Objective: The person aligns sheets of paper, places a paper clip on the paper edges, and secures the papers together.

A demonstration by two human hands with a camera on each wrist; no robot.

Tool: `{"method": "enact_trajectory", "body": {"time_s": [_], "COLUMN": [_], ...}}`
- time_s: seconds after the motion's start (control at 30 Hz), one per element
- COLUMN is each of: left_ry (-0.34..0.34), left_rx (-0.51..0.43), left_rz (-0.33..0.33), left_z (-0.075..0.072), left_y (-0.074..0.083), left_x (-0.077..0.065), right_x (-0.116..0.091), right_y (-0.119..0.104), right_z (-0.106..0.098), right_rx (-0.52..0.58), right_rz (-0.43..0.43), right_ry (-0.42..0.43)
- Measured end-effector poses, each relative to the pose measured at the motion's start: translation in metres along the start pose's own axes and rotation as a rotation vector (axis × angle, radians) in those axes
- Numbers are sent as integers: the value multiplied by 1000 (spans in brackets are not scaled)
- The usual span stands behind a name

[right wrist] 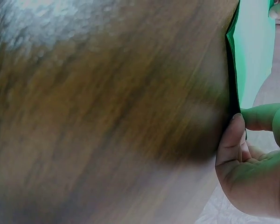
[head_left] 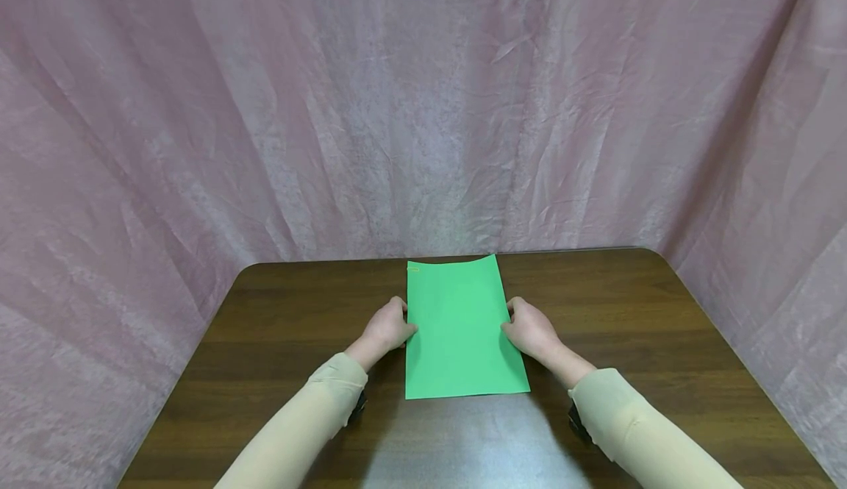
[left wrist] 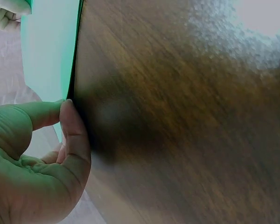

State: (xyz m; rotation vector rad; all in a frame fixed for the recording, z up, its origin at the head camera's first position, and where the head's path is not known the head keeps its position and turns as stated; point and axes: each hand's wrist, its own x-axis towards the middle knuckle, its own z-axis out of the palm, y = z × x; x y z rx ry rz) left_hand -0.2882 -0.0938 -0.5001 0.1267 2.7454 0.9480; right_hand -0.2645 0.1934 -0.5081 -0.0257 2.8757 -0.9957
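Observation:
A green sheet of paper point(head_left: 456, 327) spans the space between both hands in the head view, its far right corner bent upward. The left hand point(head_left: 390, 325) pinches its left edge; in the left wrist view the thumb and index fingertip meet at the edge of the paper point(left wrist: 51, 51). On the opposite side, the right hand point(head_left: 529, 329) pinches the right edge, thumb on the upper face. The right wrist view shows that hand point(right wrist: 261, 158) gripping the paper's edge point(right wrist: 254, 51) between thumb and finger. Part of each hand's fingers is hidden beneath the sheet.
Under the paper is a dark brown wooden table point(head_left: 278, 327) with rounded far corners and a bright light reflection near its front. A pinkish velvet curtain point(head_left: 423, 106) hangs behind the table and along its sides.

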Motion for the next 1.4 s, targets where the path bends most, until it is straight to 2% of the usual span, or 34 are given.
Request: {"method": "enact_trajectory", "body": {"time_s": [0.5,0.87,1.07,1.13,1.27,1.33,1.4], "left_ry": [-39,-45,7,18,16,26,54], "left_rx": [-31,-20,-43,-85,-174,-176,-133], "left_rz": [-33,-53,3,23,29,43,60], "left_z": [-2,-1,3,4,2,-1,-5], "left_y": [0,1,-7,-11,-19,-22,-24], "left_x": [-2,-6,-5,-6,-8,-9,-10], "right_x": [-3,-6,-6,-5,-5,-6,-8], "right_y": [0,4,6,8,13,18,22], "right_z": [1,-2,-2,-2,-6,-10,-15], "right_rx": [96,120,134,163,306,369,380], "right_rz": [33,32,35,43,85,99,96], "right_ry": [-14,-8,1,1,-13,-16,-16]}}
